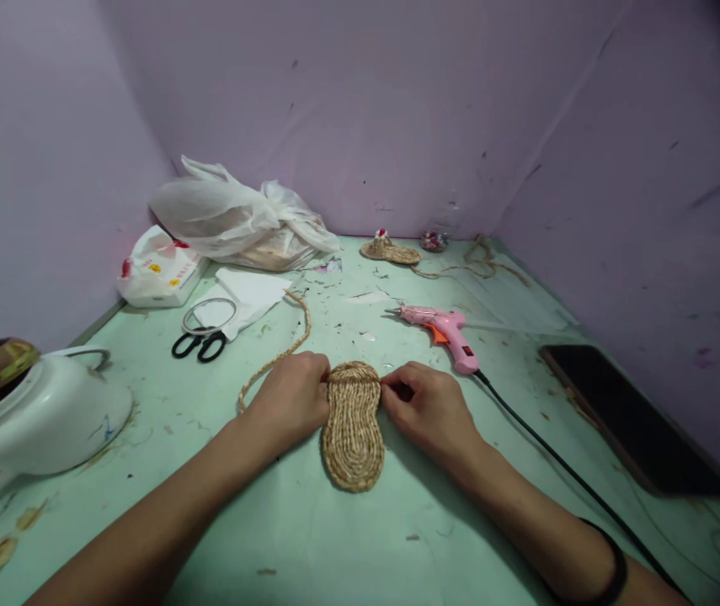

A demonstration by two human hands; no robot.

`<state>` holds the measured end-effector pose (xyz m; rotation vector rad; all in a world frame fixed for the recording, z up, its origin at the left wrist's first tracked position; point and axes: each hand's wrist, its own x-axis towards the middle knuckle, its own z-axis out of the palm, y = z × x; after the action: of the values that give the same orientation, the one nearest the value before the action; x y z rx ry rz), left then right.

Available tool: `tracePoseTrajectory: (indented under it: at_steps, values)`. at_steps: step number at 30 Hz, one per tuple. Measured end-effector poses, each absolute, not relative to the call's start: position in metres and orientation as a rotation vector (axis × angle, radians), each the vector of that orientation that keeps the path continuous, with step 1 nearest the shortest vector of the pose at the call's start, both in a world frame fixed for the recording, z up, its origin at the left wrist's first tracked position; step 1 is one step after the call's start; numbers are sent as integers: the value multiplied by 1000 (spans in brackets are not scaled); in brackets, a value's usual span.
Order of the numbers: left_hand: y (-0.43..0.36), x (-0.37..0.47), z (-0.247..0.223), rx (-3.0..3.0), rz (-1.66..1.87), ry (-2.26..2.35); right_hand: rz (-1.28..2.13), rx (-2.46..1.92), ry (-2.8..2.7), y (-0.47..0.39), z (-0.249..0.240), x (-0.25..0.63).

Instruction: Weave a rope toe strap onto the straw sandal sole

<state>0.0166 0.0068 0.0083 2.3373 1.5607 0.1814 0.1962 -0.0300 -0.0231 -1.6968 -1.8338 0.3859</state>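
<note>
A small woven straw slipper sole (353,438) lies flat on the pale green table between my hands, rounded at both ends and narrower at the waist. Across its far, wider part runs a strand of straw cord (354,381). My left hand (296,387) is closed at the sole's left edge, apparently on the cord, whose braided tail (306,324) curves away behind that hand. At the right edge, my right hand (429,408) pinches the cord's other side between thumb and forefinger. The fingertips of both hands are partly hidden.
A pink glue gun (439,326) and a dark phone (634,421) lie to the right. Black-handled scissors (200,343), a tissue pack (163,273), a plastic bag (239,219) and a white pot (62,412) are leftward. A finished-looking slipper (391,250) sits at the back.
</note>
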Motion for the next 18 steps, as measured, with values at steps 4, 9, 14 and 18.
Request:
tracePoseTrajectory:
  at_steps: [4,9,14,18]
  values:
    - [9,16,6,2339,208,1487,372,-1706,-1861,-30,-22,196]
    - [11,15,4,2240,237,1587,374,-1697,-1889,-30,-22,196]
    - [13,12,-1,2138,272,1588,383,-1703,-1868,-31,-22,196]
    - [13,13,-1,2146,296,1563,405,-1698,-1859,-32,-23,196]
